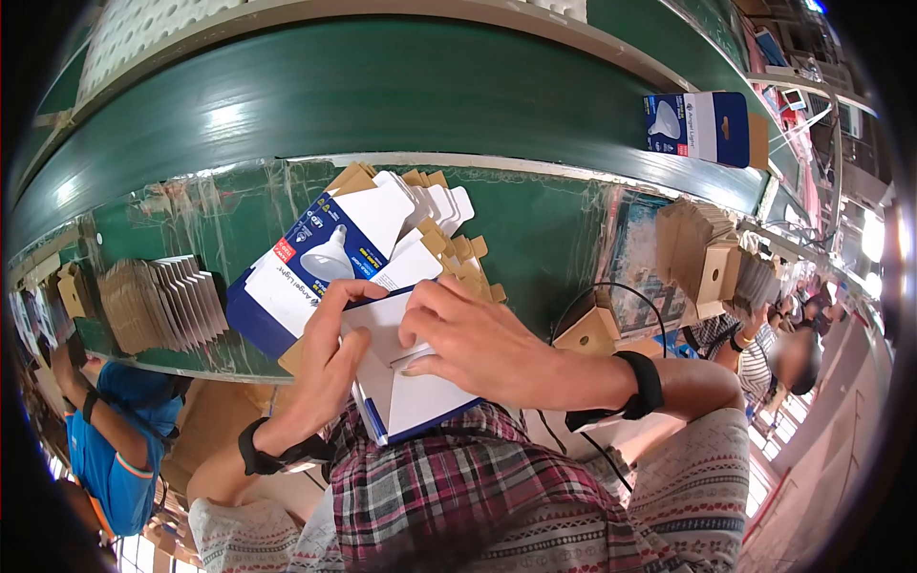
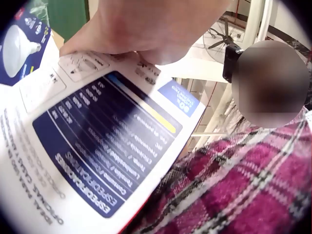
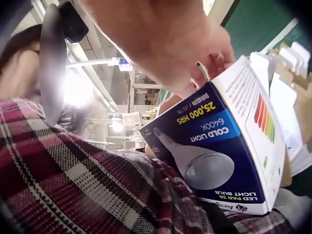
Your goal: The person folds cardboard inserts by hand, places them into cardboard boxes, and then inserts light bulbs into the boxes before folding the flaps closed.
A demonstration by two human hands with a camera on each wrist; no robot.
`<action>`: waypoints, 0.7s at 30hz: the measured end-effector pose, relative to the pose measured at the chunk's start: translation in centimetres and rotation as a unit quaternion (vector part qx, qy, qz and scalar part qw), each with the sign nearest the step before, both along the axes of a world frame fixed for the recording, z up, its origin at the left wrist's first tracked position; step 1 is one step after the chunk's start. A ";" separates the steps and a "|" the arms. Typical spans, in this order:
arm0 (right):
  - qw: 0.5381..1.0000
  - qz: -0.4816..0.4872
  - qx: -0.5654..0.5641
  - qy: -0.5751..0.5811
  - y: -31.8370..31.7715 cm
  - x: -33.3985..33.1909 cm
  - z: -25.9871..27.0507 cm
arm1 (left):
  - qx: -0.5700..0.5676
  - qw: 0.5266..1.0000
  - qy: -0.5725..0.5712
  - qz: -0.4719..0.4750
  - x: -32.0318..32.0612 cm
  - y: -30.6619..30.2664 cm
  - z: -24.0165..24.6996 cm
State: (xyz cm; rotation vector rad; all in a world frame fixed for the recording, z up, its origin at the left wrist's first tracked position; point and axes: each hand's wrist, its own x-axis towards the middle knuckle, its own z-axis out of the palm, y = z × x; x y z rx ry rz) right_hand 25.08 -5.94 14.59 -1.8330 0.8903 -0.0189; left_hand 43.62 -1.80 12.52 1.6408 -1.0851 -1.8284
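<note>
An opened-out light bulb box [image 1: 430, 396] with white inner flaps is held over the lap. Fingers of the left hand [image 1: 330, 358] curl over its left edge. The right hand [image 1: 487, 349] has bent fingers and a thumb on the white flaps at the box's top. The left wrist view shows the box's printed specification side [image 2: 87, 146], with the left hand [image 2: 141, 29] on its upper edge. In the right wrist view the blue side [image 3: 200, 146] carries a bulb picture, and the right hand [image 3: 170, 48] reaches over the top. The box's interior is mostly hidden.
Flat bulb cartons [image 1: 310, 263] are piled just beyond the hands. Folded cartons [image 1: 162, 306] stand at the left, more [image 1: 702, 253] at the right. One carton [image 1: 697, 129] lies on the green conveyor [image 1: 382, 95]. A black cable [image 1: 611, 286] loops at the right. Other people sit on both sides.
</note>
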 end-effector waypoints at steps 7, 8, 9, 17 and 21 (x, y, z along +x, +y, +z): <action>0.997 -0.070 -0.011 0.032 -0.1 -0.3 -0.1 | -0.120 0.972 -0.056 -0.196 1.8 -2.6 0.6; 0.996 -0.090 0.014 0.003 0.2 -0.7 -0.7 | -0.114 0.972 -0.045 -0.199 1.9 -2.8 0.6; 0.993 -0.110 0.040 -0.026 0.4 -0.9 -1.0 | -0.116 0.974 -0.045 -0.191 2.0 -2.7 0.3; 0.997 -0.046 -0.032 -0.043 1.8 -3.7 -5.4 | -0.012 0.994 0.009 -0.112 4.6 -2.3 -7.9; 0.974 -0.210 0.054 -0.068 1.3 -2.2 -8.0 | -0.138 0.987 -0.079 0.000 4.6 -1.2 -5.8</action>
